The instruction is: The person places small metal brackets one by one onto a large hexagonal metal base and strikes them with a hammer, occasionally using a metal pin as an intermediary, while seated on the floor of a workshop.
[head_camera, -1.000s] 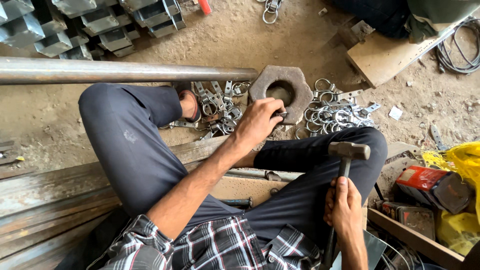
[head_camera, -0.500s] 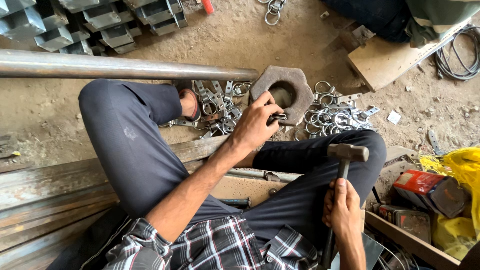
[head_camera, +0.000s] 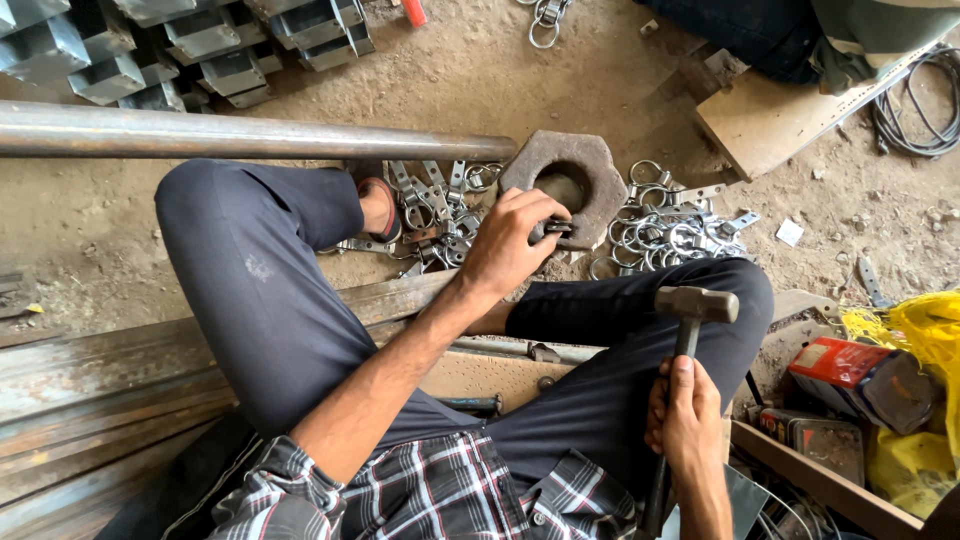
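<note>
I sit on the ground with my knees bent. My left hand (head_camera: 512,242) reaches forward and pinches a small dark metal clip (head_camera: 556,228) against the near rim of a large rusty hexagonal nut (head_camera: 602,178) that lies flat on the dirt. My right hand (head_camera: 686,418) grips the handle of a hammer (head_camera: 695,304), whose steel head rests upright by my right knee. A pile of metal rings and clips (head_camera: 672,228) lies just right of the nut. Another heap of clips (head_camera: 432,208) lies to its left, by my foot.
A long steel pipe (head_camera: 250,136) crosses the ground beyond my left knee. Grey metal channel pieces (head_camera: 200,40) are stacked at the top left. Flat steel bars (head_camera: 90,390) lie at my left. A wooden board (head_camera: 770,118), cables, a red box (head_camera: 850,375) and a yellow bag (head_camera: 925,330) are at the right.
My left hand has shifted from the nut's left edge to its near rim and now pinches a small clip there. The hammer hand has barely moved.
</note>
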